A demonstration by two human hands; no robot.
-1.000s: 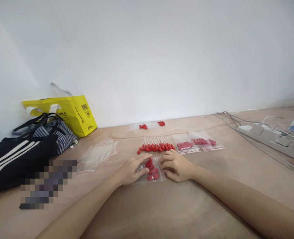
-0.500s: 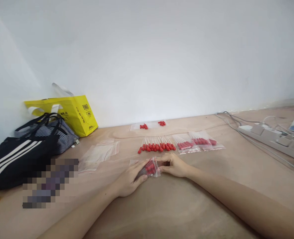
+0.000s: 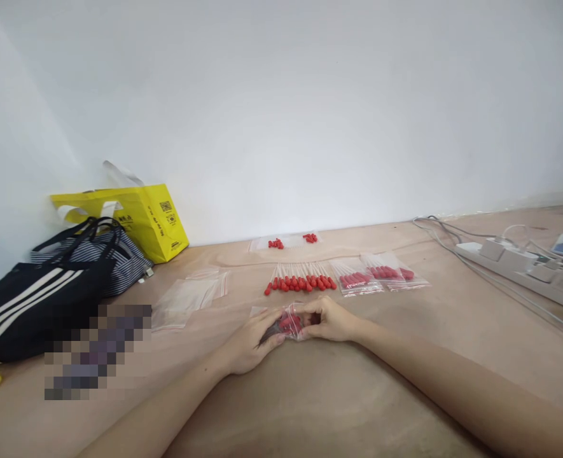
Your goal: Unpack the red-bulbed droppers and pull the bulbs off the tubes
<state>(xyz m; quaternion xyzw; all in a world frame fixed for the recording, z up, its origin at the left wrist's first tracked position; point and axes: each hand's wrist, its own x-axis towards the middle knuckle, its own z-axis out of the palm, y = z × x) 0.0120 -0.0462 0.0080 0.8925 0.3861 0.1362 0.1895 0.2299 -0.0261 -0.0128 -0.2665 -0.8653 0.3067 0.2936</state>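
Between my hands is a clear zip-lock bag [image 3: 291, 323] with red-tipped sticks inside, near the middle of the table. My left hand [image 3: 250, 343] is closed around the bag's left part, thumb in front and fingers behind. At the bag's right end, by its seal, my right hand [image 3: 331, 320] pinches the plastic between thumb and fingers. Just beyond lies a row of red-tipped white sticks [image 3: 301, 282], tips toward me. To the right of the row rest filled zip-lock bags [image 3: 361, 281] with red tips showing. Flat zip-lock bags [image 3: 186, 298] are stacked to the left.
By the wall lies another clear bag [image 3: 291, 240] with two red clusters. A yellow bag [image 3: 154, 222], a striped bag [image 3: 128, 261] and a black bag [image 3: 33, 305] stand at the left, beside a pixelated patch. A power strip [image 3: 514, 261] with cables lies at the right.
My right fingers have shifted slightly left along the bag's seal end, which looks more folded now. My left hand keeps its hold. The view has moved a little.
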